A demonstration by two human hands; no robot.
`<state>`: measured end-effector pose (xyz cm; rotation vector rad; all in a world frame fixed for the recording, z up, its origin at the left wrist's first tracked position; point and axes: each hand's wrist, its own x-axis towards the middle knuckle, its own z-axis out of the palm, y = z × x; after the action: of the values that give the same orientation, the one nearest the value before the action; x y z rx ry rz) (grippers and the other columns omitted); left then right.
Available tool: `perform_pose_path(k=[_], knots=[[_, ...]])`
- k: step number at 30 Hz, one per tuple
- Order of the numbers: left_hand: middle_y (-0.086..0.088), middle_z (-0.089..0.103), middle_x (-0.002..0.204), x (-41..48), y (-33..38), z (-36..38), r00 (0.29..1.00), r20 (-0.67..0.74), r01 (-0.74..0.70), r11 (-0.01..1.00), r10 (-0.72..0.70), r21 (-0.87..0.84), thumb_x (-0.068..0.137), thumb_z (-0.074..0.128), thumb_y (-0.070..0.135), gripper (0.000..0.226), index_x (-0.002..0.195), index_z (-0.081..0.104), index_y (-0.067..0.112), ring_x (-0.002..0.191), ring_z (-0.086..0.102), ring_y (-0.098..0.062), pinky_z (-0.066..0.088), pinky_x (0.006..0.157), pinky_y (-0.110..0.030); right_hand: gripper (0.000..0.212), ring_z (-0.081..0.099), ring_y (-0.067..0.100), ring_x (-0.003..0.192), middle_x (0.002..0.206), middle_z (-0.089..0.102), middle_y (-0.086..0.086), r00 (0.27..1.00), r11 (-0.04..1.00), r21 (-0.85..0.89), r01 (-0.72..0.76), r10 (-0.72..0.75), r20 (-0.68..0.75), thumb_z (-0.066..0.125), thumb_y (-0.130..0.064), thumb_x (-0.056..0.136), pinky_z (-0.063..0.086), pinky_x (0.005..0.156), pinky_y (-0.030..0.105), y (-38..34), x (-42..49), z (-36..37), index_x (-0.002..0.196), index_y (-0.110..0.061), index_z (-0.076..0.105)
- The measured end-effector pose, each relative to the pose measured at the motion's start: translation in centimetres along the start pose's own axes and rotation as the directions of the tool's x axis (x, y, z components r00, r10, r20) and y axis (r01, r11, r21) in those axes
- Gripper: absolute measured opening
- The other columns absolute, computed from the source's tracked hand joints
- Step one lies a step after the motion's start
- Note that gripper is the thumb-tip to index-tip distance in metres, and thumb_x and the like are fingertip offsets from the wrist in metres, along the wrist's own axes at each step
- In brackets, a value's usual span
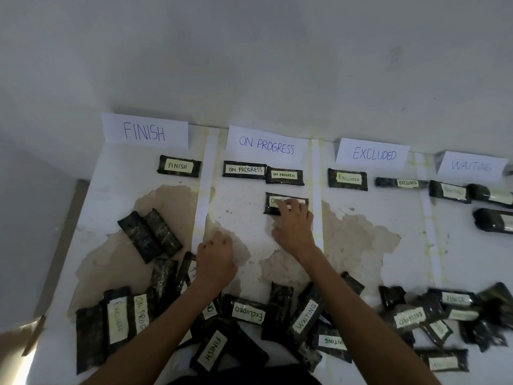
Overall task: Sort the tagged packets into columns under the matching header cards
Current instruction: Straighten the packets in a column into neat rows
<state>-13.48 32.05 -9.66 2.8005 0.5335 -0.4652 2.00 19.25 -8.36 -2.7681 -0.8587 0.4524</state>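
white sheet (361, 259); "finish" card (144, 131); "excluded" card (373, 154)

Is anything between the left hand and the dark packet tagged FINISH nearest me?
Nothing visible. The left hand rests on the white floor; the dark FINISH-tagged packet lies uncovered, nearer than the hand, beside that forearm.

packets (179, 166): glossy dark plastic | header cards (145, 131): matt white paper

Your right hand (294, 223) covers most of the tag on the third packet (286, 202); the waiting packets (491, 195) blur off the right edge.
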Motion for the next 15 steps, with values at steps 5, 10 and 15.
perform_pose_path(k=[5, 10, 15], knots=[[-0.004, 0.052, 0.103, 0.7, -1.2, -2.0, 0.984, 0.108, 0.176, 0.705, -0.141, -0.687, 0.078, 0.057, -0.001, 0.024, 0.094, 0.054, 0.018, 0.092, 0.055, -0.020, 0.041, 0.069, -0.022, 0.045, 0.048, 0.019, 0.111, 0.126, 0.052, 0.006, 0.973, 0.843, 0.525, -0.114, -0.012, 0.231, 0.066, -0.021, 0.082, 0.042, 0.095, 0.033, -2.3, -4.6, 0.4, 0.125, -0.020, 0.053], [-0.005, 0.061, 0.103, -0.2, -2.8, -3.9, 0.953, 0.162, 0.235, 0.286, -0.256, -0.929, 0.083, 0.055, -0.009, 0.029, 0.101, 0.059, 0.013, 0.094, 0.058, -0.018, 0.046, 0.068, -0.019, 0.041, 0.060, 0.008, 0.094, 0.107, 0.062, -0.006, 0.937, 0.669, 0.714, -0.206, -0.077, 0.342, 0.072, -0.024, 0.080, 0.053, 0.075, 0.019, -4.5, -7.4, 0.7, 0.118, -0.026, 0.057], [-0.009, 0.062, 0.108, -0.9, -3.4, -3.4, 0.937, 0.203, 0.257, 0.168, -0.285, -0.952, 0.085, 0.052, -0.010, 0.034, 0.091, 0.059, 0.023, 0.100, 0.059, -0.024, 0.050, 0.072, -0.027, 0.049, 0.056, 0.012, 0.103, 0.116, 0.060, 0.002, 0.960, 0.798, 0.601, -0.037, -0.138, 0.242, 0.074, -0.016, 0.076, 0.048, 0.085, 0.018, -5.2, -8.1, 1.1, 0.121, -0.017, 0.057]])
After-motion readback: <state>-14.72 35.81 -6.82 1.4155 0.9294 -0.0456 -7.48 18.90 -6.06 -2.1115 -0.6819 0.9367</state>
